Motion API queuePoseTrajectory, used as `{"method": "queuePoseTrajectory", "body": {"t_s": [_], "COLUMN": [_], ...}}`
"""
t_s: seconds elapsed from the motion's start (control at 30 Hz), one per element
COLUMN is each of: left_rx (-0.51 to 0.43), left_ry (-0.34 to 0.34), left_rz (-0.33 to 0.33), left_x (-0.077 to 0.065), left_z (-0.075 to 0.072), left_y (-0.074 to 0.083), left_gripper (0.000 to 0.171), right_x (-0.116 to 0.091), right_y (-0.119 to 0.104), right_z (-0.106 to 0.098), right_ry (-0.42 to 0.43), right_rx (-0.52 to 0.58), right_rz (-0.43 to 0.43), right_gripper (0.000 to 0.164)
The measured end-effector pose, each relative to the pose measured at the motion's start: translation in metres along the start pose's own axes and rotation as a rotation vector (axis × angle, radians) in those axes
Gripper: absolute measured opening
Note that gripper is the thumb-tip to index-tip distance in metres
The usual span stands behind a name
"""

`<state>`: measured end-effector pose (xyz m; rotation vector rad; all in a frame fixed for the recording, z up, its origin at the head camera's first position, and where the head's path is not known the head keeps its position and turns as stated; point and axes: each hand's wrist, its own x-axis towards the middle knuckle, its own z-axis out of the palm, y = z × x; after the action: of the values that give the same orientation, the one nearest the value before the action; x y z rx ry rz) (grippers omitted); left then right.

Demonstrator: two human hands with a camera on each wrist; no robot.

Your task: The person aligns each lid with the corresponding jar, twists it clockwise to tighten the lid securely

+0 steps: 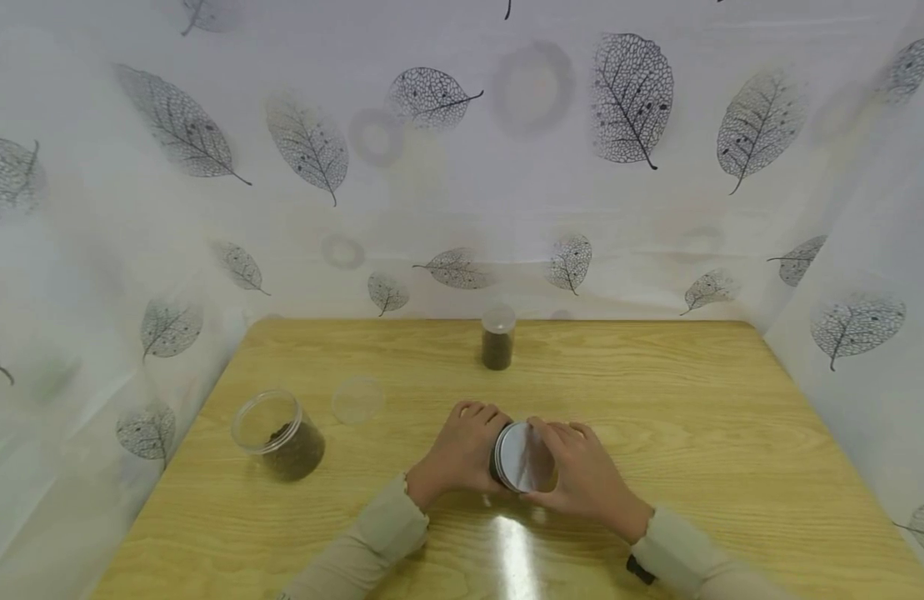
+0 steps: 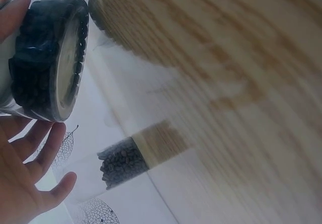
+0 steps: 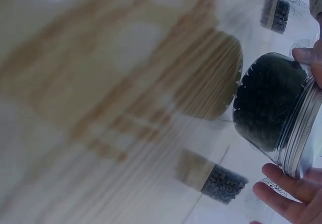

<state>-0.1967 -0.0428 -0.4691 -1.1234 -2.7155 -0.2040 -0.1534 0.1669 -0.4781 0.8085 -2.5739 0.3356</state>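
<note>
A clear jar (image 3: 266,100) of dark beans is held between both hands near the middle of the table, tilted with its silver screw lid (image 1: 523,458) facing up and right. My left hand (image 1: 467,448) grips the jar's body from the left. Around the lid's rim curl the thumb and fingers of my right hand (image 1: 585,477). The lid sits on the jar's mouth; whether it is threaded tight I cannot tell. From the left wrist view, the jar's base appears raised off the table.
At the left stands a wide clear jar (image 1: 292,450) without a lid, partly filled with dark beans. A clear flat disc (image 1: 358,400) lies beside it. Toward the back edge is a smaller clear jar (image 1: 497,348) of dark beans. Leaf-patterned curtains (image 1: 462,192) enclose the wooden table (image 1: 656,392).
</note>
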Motion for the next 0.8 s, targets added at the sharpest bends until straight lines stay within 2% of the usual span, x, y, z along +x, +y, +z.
{"method": "queuePoseTrajectory", "body": {"t_s": [0.37, 0.8], "left_rx": [0.011, 0.014], "left_ry": [0.009, 0.016], "left_rz": [0.005, 0.007], "left_x": [0.0003, 0.0001], "left_z": [0.0006, 0.0019], "left_y": [-0.0006, -0.0006], "left_gripper": [0.085, 0.084], "right_x": [-0.0019, -0.0043], "right_y": [-0.0047, -0.0088], "right_z": [0.0018, 0.004], "right_ry": [0.006, -0.018], "right_rx": [0.008, 0.163], "right_rz": [0.048, 0.122], "right_gripper": [0.103, 0.105]}}
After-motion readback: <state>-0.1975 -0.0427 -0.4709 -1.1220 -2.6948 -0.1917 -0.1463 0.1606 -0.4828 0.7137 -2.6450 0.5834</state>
